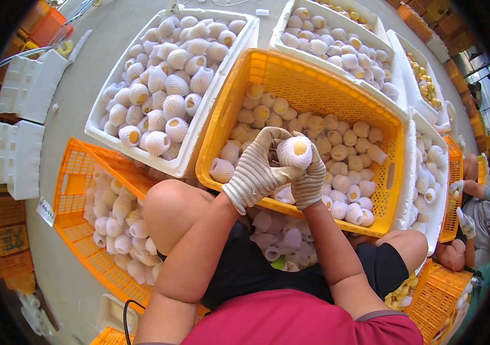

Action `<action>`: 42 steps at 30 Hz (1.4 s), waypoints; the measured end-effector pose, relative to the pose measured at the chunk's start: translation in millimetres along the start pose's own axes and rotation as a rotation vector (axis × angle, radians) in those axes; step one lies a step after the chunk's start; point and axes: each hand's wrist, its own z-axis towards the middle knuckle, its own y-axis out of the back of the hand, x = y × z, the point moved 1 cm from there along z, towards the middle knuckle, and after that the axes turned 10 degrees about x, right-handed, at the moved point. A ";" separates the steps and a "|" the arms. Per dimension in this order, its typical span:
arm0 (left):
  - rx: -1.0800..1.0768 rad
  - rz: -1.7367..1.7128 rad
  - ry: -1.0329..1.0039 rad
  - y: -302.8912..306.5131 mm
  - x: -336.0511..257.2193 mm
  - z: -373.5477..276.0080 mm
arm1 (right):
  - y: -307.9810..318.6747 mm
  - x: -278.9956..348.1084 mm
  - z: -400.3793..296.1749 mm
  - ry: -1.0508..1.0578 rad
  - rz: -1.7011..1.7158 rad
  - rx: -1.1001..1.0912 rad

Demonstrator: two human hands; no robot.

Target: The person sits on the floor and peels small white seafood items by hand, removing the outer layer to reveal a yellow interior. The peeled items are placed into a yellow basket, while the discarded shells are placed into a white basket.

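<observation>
Both my hands wear striped knit gloves and meet above a yellow plastic crate [314,82]. Between them is a yellow fruit in a white foam net sleeve [295,152], its bare yellow end facing up. My left hand [259,167] grips it from the left, thumb along its lower side. My right hand [312,181] holds it from the right and below, with most of those fingers hidden behind the fruit. Beneath, the crate holds many sleeved fruits [340,153] lying in layers. Loose white foam sleeves [286,241] lie between my legs, under the crate's near edge.
A white foam box [92,125] full of sleeved fruit stands at upper left, another foam box [277,39] at upper right. An orange crate [94,241] of sleeved fruit leans by my left leg. At far right sits another person [482,207] in gloves. Foam boxes [29,86] line the left.
</observation>
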 end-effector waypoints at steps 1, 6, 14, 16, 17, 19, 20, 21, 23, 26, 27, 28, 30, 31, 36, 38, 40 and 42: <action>0.007 -0.027 -0.003 0.8 -0.4 -0.1 | -0.1 -3.6 -1.6 -0.007 0.017 0.006; -0.056 -0.059 0.061 3.7 0.4 -0.7 | -0.5 -10.4 -10.3 0.100 -0.114 0.065; -0.484 0.286 0.083 21.8 -1.9 -0.1 | -21.3 50.2 37.7 -0.330 0.937 0.361; -0.639 0.314 -0.016 17.9 -3.7 4.0 | -39.6 50.3 53.5 -0.445 0.772 0.331; -0.687 0.323 -0.093 20.9 -0.6 1.0 | -48.6 36.8 63.8 -0.493 0.816 0.370; -0.774 0.333 -0.238 20.4 -24.4 -7.6 | -68.5 7.2 89.3 -0.601 0.895 0.437; -0.785 0.290 -0.350 22.0 -29.2 -6.7 | -83.9 3.6 98.2 -0.643 0.778 0.456; -0.821 0.349 -0.403 24.3 -27.9 -10.3 | -104.9 9.0 107.6 -0.686 0.659 0.481; -0.775 0.216 -0.515 23.0 -31.5 -15.3 | -151.3 17.5 130.2 -0.629 0.306 0.558; -0.800 0.294 -0.642 28.1 -45.8 -28.3 | -226.2 30.6 163.6 -0.447 0.160 0.664; -0.798 0.310 -0.707 28.0 -50.2 -28.1 | -244.7 34.4 178.4 -0.381 0.201 0.683; -0.816 0.278 -0.719 31.0 -51.3 -31.4 | -271.3 34.9 189.3 -0.370 0.201 0.717; -0.849 0.216 -0.746 38.6 -52.9 -37.4 | -324.1 37.0 207.0 -0.362 0.149 0.775; -0.877 0.217 -0.764 42.7 -54.9 -40.7 | -351.3 34.1 212.8 -0.341 0.156 0.755; -0.976 0.215 -0.755 59.4 -59.7 -57.0 | -406.3 29.5 207.3 -0.260 -0.290 0.785; -0.955 0.185 -0.770 59.1 -59.6 -50.2 | -390.7 -4.1 209.2 -0.252 -0.129 0.725; -0.946 0.264 -0.776 63.0 -60.0 -54.3 | -370.8 -4.4 189.3 -0.223 0.064 0.710; -0.953 0.269 -0.761 63.2 -59.0 -53.7 | -332.6 8.3 171.5 -0.160 0.206 0.651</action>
